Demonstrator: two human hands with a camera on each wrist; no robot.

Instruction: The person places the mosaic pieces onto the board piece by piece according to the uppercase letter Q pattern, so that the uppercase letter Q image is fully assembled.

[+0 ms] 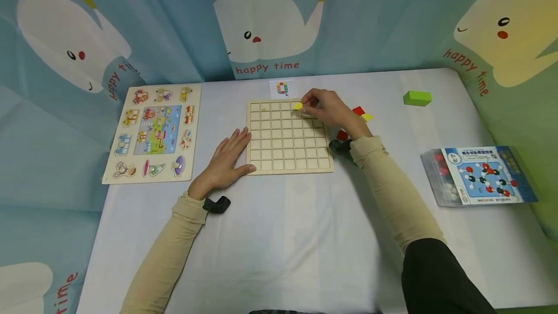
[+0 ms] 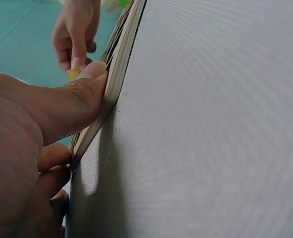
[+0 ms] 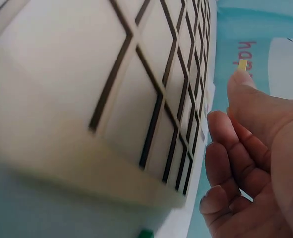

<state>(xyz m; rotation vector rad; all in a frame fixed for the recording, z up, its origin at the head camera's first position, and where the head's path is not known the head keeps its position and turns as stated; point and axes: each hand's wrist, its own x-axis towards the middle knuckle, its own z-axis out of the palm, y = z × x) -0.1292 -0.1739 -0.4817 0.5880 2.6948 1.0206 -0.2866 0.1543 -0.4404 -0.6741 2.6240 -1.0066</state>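
A square wooden grid board [image 1: 276, 153] lies flat on the white table. Spread along its left edge, my left hand [image 1: 226, 161] has its fingers straight, with the thumb at the near left corner; the left wrist view shows that thumb [image 2: 74, 101] against the board's rim. My right hand [image 1: 327, 108] pinches a small yellow tile [image 1: 298, 106] between thumb and fingertips over the board's far row, right of its middle. In the right wrist view only a sliver of the tile [image 3: 243, 64] shows beyond the thumb.
Behind the board lies a pattern card [image 1: 282, 88]. Red tiles [image 1: 358, 110] and a yellow tile [image 1: 367, 117] lie right of it, partly behind the right arm. Farther right are a green block [image 1: 417, 98] and a molecule-model box [image 1: 484, 176]. A picture puzzle [image 1: 124, 154] lies left.
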